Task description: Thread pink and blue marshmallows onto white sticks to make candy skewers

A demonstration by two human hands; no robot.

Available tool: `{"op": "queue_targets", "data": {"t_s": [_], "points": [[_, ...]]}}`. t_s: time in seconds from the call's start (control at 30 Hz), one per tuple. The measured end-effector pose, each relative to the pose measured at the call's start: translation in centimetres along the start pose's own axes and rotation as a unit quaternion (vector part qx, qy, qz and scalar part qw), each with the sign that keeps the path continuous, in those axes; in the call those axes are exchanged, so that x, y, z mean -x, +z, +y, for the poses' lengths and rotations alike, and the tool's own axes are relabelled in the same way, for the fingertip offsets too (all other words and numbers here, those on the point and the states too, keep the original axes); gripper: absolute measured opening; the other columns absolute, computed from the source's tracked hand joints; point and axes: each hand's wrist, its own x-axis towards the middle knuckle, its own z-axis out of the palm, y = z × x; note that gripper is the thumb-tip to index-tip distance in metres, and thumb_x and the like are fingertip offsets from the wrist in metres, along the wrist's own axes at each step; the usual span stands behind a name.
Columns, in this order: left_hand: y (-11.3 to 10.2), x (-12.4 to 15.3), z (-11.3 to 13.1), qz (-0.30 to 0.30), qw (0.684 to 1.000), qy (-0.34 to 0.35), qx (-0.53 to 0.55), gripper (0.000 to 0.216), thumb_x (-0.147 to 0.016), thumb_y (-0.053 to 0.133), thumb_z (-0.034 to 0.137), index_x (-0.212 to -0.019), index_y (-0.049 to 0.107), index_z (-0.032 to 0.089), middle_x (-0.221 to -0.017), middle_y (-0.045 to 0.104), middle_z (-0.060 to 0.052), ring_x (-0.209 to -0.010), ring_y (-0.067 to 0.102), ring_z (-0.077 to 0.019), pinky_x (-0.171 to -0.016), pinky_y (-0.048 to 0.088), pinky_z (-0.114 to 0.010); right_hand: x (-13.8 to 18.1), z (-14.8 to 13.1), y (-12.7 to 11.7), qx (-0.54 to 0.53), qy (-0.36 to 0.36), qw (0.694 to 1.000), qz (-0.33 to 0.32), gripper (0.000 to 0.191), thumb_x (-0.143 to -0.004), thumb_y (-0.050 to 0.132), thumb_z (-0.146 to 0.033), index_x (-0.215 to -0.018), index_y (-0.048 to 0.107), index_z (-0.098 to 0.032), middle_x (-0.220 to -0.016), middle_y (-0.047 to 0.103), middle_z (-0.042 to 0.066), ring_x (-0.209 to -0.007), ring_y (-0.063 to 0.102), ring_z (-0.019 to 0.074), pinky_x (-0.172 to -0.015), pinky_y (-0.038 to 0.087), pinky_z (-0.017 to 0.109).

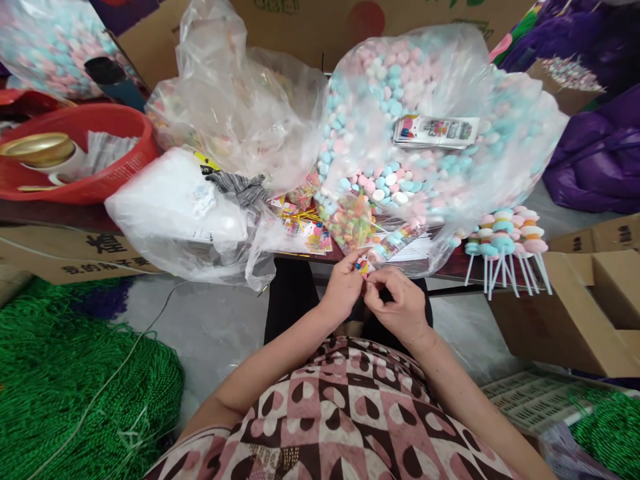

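My left hand (344, 285) and my right hand (397, 303) meet just below the table edge, both pinched on a small candy packet (363, 267) with a colourful label. The fingers of both hands are curled tight around it. Just above the hands lies a clear wrapped skewer of coloured candies (395, 241). Behind it sits a large clear bag of pink, blue and white candies (425, 133) with a stack of printed label cards (435, 131) on top.
Finished candy sticks (505, 243) lean on a cardboard box (585, 300) at right. At left are a red basket (75, 157) holding a gold-lidded jar (37, 148), a white bag (175, 207) and green netting (75, 387).
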Motion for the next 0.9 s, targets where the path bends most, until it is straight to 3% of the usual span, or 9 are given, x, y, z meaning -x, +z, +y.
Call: {"op": "queue_targets", "data": {"t_s": [0.07, 0.17, 0.33, 0.47, 0.57, 0.67, 0.77, 0.83, 0.9], "points": [[-0.6, 0.0, 0.0, -0.002, 0.998, 0.027, -0.054, 0.031, -0.068, 0.057, 0.011, -0.094, 0.07, 0.019, -0.08, 0.07, 0.002, -0.069, 0.057, -0.0092, -0.066, 0.045, -0.02, 0.0, 0.5, -0.1, -0.094, 0.095, 0.991, -0.028, 0.008, -0.081, 0.059, -0.022, -0.074, 0.062, -0.022, -0.069, 0.063, 0.001, -0.065, 0.058, 0.0156, -0.066, 0.049, 0.03], [-1.1, 0.3, 0.1, -0.012, 0.991, 0.02, -0.133, 0.03, -0.075, 0.053, 0.016, -0.101, 0.069, 0.018, -0.057, 0.058, 0.006, -0.052, 0.047, -0.0076, -0.054, 0.039, -0.019, -0.5, 1.4, -0.6, -0.296, 0.241, 0.924, -0.007, 0.016, -0.081, 0.066, -0.035, -0.089, 0.065, -0.022, -0.081, 0.069, 0.001, -0.072, 0.063, 0.0153, -0.069, 0.053, 0.029], [-0.6, 1.1, 0.5, -0.1, 0.973, -0.008, -0.21, 0.02, -0.082, 0.047, 0.025, -0.083, 0.064, 0.015, -0.049, 0.051, 0.005, -0.045, 0.047, -0.0089, -0.05, 0.039, -0.021, -2.0, 0.9, -1.1, -0.474, 0.285, 0.833, 0.009, 0.035, -0.074, 0.075, -0.041, -0.105, 0.065, -0.026, -0.107, 0.073, 0.004, -0.099, 0.067, 0.0217, -0.084, 0.055, 0.037], [-0.5, 1.4, 1.4, -0.033, 0.904, 0.118, -0.409, 0.025, -0.082, 0.051, 0.023, -0.099, 0.068, 0.015, -0.067, 0.064, -0.001, -0.06, 0.059, -0.0133, -0.063, 0.044, -0.025, -2.4, 0.0, -0.5, -0.479, 0.239, 0.842, 0.064, 0.027, -0.075, 0.075, -0.041, -0.096, 0.066, -0.026, -0.094, 0.076, 0.002, -0.099, 0.068, 0.0232, -0.085, 0.055, 0.039], [-1.2, 1.5, 1.8, -0.031, 0.849, 0.189, -0.493, 0.021, -0.081, 0.053, 0.022, -0.093, 0.069, 0.016, -0.08, 0.068, -0.005, -0.074, 0.062, -0.0158, -0.073, 0.045, -0.027, -2.4, -0.1, -0.3, -0.476, 0.228, 0.843, 0.103, 0.024, -0.074, 0.077, -0.039, -0.091, 0.067, -0.025, -0.089, 0.076, 0.001, -0.098, 0.069, 0.0225, -0.088, 0.054, 0.039], [-1.9, 1.8, 1.9, -0.085, 0.904, 0.114, -0.404, 0.02, -0.085, 0.05, 0.025, -0.087, 0.068, 0.016, -0.081, 0.067, -0.004, -0.077, 0.061, -0.0152, -0.075, 0.046, -0.026, -2.3, 0.0, -0.4, -0.479, 0.241, 0.837, 0.103, 0.022, -0.077, 0.075, -0.039, -0.092, 0.068, -0.024, -0.08, 0.075, 0.002, -0.094, 0.07, 0.0232, -0.085, 0.055, 0.04], [-2.2, 1.8, 2.4, -0.105, 0.971, -0.001, -0.217, 0.03, -0.089, 0.048, 0.034, -0.107, 0.065, 0.018, -0.104, 0.068, -0.005, -0.093, 0.063, -0.0162, -0.081, 0.048, -0.026, -2.3, 0.0, -0.7, -0.45, 0.227, 0.861, 0.065, 0.022, -0.079, 0.073, -0.042, -0.089, 0.07, -0.022, -0.086, 0.076, 0.004, -0.092, 0.07, 0.0237, -0.08, 0.056, 0.039], [-2.0, 1.8, 2.8, -0.14, 0.971, -0.042, -0.191, 0.037, -0.087, 0.054, 0.041, -0.117, 0.062, 0.019, -0.107, 0.068, -0.005, -0.094, 0.062, -0.0163, -0.083, 0.048, -0.027, -2.1, 0.0, -0.6, -0.423, 0.214, 0.88, 0.039, 0.023, -0.079, 0.072, -0.043, -0.088, 0.071, -0.022, -0.09, 0.075, 0.004, -0.082, 0.07, 0.0208, -0.071, 0.056, 0.034], [-1.6, 1.7, 3.2, -0.201, 0.947, -0.061, -0.244, 0.039, -0.082, 0.064, 0.046, -0.109, 0.066, 0.017, -0.093, 0.07, -0.004, -0.085, 0.062, -0.0153, -0.081, 0.047, -0.027, -1.9, 0.1, -0.4, -0.396, 0.227, 0.89, 0.003, 0.026, -0.081, 0.07, -0.045, -0.095, 0.072, -0.022, -0.09, 0.074, 0.003, -0.063, 0.065, 0.0148, -0.053, 0.052, 0.027]]}}
